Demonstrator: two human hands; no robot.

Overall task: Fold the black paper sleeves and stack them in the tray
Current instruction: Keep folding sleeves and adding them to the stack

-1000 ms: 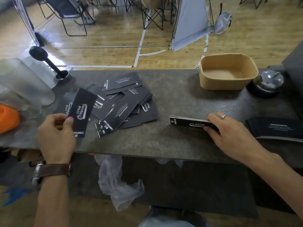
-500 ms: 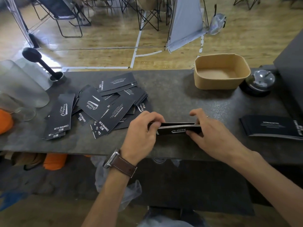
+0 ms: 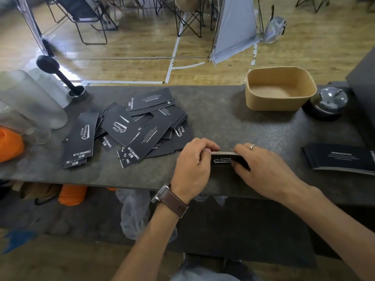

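Both hands pinch one small stack of folded sleeves (image 3: 225, 158) standing on edge near the front of the grey counter (image 3: 223, 118): the left hand (image 3: 192, 161) has its fingers curled over the stack's left end, the right hand (image 3: 261, 165) clamps the right end between thumb and fingers. The likely slip is the stack fanning or springing open if either pinch eases, since folded card wants to unfold (the printed face already bows a little toward the camera). A tilt on the way over could also shed the outer sleeves.

The kraft paper tray (image 3: 253, 98) sits well apart at the back right, nothing visible inside it. Just beside it stands a chrome service bell (image 3: 328, 100), close enough to catch a wrist on the reach. The loose heap of unfolded sleeves (image 3: 129, 128) lies to the left, and a flat bundle of black sleeves (image 3: 341, 159) lies at the right.
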